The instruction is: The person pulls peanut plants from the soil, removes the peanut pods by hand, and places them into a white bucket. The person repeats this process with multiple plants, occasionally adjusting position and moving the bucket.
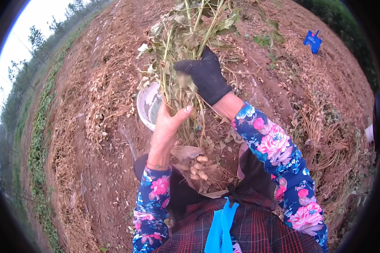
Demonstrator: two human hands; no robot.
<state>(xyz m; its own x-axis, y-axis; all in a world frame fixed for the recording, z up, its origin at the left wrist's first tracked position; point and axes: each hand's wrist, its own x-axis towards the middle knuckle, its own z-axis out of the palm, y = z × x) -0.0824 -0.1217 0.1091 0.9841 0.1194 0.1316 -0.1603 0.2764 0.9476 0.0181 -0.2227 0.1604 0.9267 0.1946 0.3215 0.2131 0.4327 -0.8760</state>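
Observation:
A bunch of dried peanut plants [190, 41] stands leafy end away from me, its stems running down between my hands. My right hand [205, 74], in a black glove, is closed round the upper stems. Lower down, my bare left hand [171, 121] lies against the stems with its thumb spread; its fingers are partly hidden behind them, so its hold is unclear. Several peanuts in their shells [199, 167] hang among the roots at the near end, between my knees. A whitish bucket [150, 106] is just left of the bunch, partly behind my left hand.
Rows of pulled peanut plants [104, 104] lie on reddish soil to the left, with more heaps [319, 132] at the right. A blue object bearing writing [312, 41] is on the ground at the far right. A green plant strip [39, 151] runs along the left.

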